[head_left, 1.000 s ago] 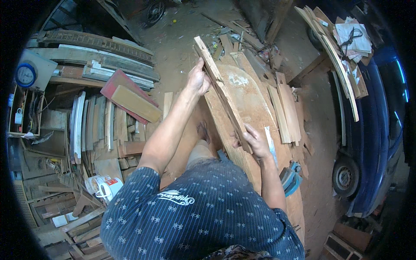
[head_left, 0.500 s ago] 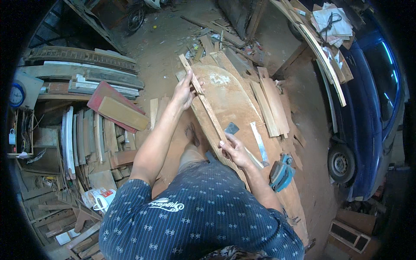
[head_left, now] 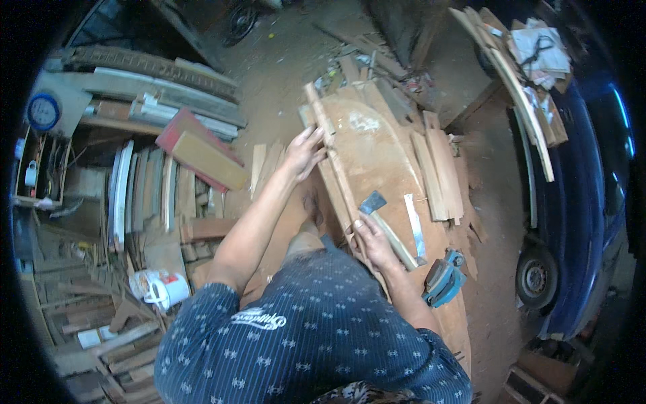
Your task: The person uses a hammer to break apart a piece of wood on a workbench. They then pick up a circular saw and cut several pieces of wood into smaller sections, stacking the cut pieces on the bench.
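A long wooden strip [head_left: 343, 188] lies at a slant over the plywood worktop [head_left: 356, 141]. My left hand [head_left: 303, 153] has loosely curled fingers on the strip's upper part, at its left edge. My right hand [head_left: 370, 242] grips the lower end, fingers closed round it. Just right of the strip, partly behind my right hand, lies a dark-bladed tool with a pale wooden handle [head_left: 393, 239]. A metal straightedge [head_left: 414, 225] is beside it, and a blue power tool [head_left: 443, 279] sits on the worktop's lower right.
Stacked planks [head_left: 155, 188] and red and tan boards [head_left: 205, 161] fill the left, with a white container [head_left: 165, 289]. A blue car [head_left: 582, 222] stands at the right, below overhanging boards [head_left: 508, 74]. Scrap wood [head_left: 367, 57] and a motorbike wheel [head_left: 239, 23] are at the back.
The strip has come down nearer the worktop. My right hand moved lower with it, my left fingers look looser, and the bladed tool, hidden a second ago, now shows beside the strip.
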### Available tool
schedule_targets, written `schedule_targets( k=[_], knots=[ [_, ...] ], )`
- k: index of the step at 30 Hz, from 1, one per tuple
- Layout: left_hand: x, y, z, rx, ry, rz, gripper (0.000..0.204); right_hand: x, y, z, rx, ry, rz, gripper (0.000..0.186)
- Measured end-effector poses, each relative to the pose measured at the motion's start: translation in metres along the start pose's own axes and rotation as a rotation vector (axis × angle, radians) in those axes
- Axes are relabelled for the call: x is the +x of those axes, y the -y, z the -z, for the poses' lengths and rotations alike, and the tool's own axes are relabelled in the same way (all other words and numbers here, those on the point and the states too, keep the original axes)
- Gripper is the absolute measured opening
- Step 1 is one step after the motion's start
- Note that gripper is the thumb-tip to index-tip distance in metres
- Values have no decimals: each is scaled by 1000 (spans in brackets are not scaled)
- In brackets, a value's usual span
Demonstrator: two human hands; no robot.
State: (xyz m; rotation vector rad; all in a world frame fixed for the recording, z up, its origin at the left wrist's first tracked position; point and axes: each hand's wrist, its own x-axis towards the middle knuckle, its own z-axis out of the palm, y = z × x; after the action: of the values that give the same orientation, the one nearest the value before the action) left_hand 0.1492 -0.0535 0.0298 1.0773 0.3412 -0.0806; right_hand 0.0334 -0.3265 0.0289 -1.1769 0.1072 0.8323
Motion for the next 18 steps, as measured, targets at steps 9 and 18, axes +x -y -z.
schedule_targets(
  k=[9, 18],
  knots=[
    [-99, 79, 72, 183, -305, 301, 70, 184, 97, 79, -495, -181, 283, 58],
    [-206, 182, 207, 298, -625, 379, 42, 281, 157, 152, -643, -680, 588, 63]
  ],
)
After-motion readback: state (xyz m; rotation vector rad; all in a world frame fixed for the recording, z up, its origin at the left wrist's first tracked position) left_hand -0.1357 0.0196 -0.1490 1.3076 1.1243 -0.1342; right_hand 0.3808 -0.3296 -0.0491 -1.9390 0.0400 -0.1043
